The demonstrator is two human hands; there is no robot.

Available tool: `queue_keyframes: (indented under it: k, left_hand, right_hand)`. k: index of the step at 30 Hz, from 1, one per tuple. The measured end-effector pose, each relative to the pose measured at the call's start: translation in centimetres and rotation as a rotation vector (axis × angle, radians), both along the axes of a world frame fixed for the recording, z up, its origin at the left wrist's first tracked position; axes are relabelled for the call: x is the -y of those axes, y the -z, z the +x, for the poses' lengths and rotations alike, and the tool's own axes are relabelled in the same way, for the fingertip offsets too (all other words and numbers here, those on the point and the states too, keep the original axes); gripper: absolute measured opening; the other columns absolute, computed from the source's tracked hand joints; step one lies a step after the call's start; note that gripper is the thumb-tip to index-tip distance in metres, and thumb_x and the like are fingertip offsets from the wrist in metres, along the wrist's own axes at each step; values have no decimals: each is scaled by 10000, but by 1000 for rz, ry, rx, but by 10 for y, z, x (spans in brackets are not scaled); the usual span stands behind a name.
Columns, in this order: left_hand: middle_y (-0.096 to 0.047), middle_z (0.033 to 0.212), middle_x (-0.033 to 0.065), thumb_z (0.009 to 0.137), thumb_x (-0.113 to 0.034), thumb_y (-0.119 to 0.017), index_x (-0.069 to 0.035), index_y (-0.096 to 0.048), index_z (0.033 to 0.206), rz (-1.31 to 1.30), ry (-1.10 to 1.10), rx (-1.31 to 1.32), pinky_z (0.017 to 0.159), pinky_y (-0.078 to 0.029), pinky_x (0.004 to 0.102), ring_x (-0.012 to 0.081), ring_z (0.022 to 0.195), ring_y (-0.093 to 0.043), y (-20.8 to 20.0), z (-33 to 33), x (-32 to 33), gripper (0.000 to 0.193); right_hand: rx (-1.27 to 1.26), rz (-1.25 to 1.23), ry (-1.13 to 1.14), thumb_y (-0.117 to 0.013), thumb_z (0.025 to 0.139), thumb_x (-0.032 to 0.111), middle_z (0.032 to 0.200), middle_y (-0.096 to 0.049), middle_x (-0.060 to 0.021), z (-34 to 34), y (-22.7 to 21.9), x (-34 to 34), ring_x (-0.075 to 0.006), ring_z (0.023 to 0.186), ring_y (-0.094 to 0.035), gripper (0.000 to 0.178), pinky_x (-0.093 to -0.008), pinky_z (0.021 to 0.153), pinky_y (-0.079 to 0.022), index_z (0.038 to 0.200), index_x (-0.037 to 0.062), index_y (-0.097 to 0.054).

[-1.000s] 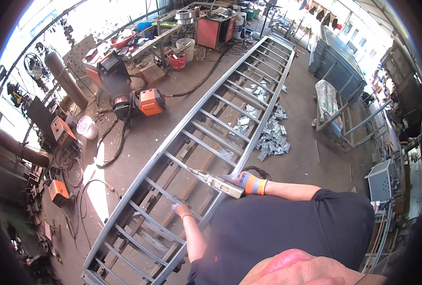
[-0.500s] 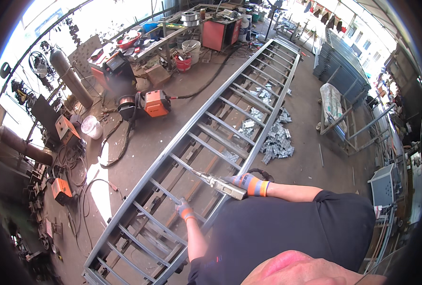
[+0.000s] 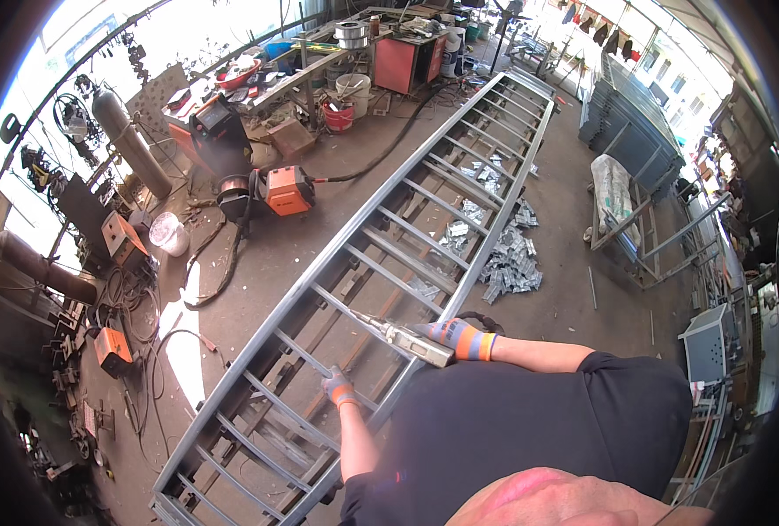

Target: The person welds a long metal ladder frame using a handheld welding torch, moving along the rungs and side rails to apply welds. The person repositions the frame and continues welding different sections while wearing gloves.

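Note:
A long ladder-like metal frame [image 3: 317, 270] with two side rails and several crosswise rungs runs diagonally away from me. My left hand [image 3: 340, 388], in a grey and orange glove, is closed around one of its rungs [image 3: 300, 352]. In a matching glove, my right hand [image 3: 462, 339] grips a silver welding gun [image 3: 420, 345]. The gun's narrow nozzle points left, over the frame's near part. Behind the right hand a black cable [image 3: 481, 319] curves; the fingers beneath the gun are partly hidden.
Small metal brackets [image 3: 514, 261] lie heaped beside and under the frame. An orange welding machine [image 3: 290, 190] stands left of it. Gas cylinders [image 3: 131, 145] and hoses line the left side. Stacked grey panels [image 3: 626, 123] and a metal stand [image 3: 661, 250] are at right.
My left hand and forearm have shifted very slightly left. The welding gun and right hand stay almost where they were.

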State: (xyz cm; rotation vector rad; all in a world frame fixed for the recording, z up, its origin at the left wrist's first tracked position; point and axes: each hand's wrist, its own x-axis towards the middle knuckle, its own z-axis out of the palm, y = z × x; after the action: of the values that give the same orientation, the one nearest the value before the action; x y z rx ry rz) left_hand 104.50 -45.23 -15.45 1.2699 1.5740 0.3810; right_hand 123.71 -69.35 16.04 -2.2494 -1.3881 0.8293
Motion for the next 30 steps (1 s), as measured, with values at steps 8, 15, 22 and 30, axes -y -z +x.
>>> queue_keyframes:
  k: [8,15,22,30]
  left_hand:
    - [-649,708,127,881,-357,-676,38,-663,871,0,-28,28,616,-502,449,273,629,-641,-29,4,4,395]
    - [-732,858,254,887,-431,-652,104,-693,979,128,53,-187,800,-529,510,407,829,-713,-30,3,5,545]
    - [-769,990,249,905,-436,-709,62,-746,1072,31,61,-224,886,-554,501,400,937,-745,-27,3,0,527]
    - [-768,1017,280,917,-450,-702,95,-751,1059,95,43,-195,882,-540,512,438,959,-734,-21,0,4,565]
  right_hand:
    - [37,-22,-30,-661,945,168,1222,-718,-185,5,5,6,-356,1142,-697,614,-398,928,-531,1531,99,-492]
    - [-56,81,-69,-713,898,204,1208,-711,-198,17,13,2,-405,1094,-686,678,-414,902,-540,1527,95,-482]
    - [-47,96,-113,-752,836,223,1193,-700,-208,34,9,2,-415,1132,-670,798,-430,914,-539,1558,96,-438]
    - [-85,122,-124,-787,783,228,1202,-699,-209,57,24,12,-430,1122,-665,854,-439,899,-537,1552,89,-442]
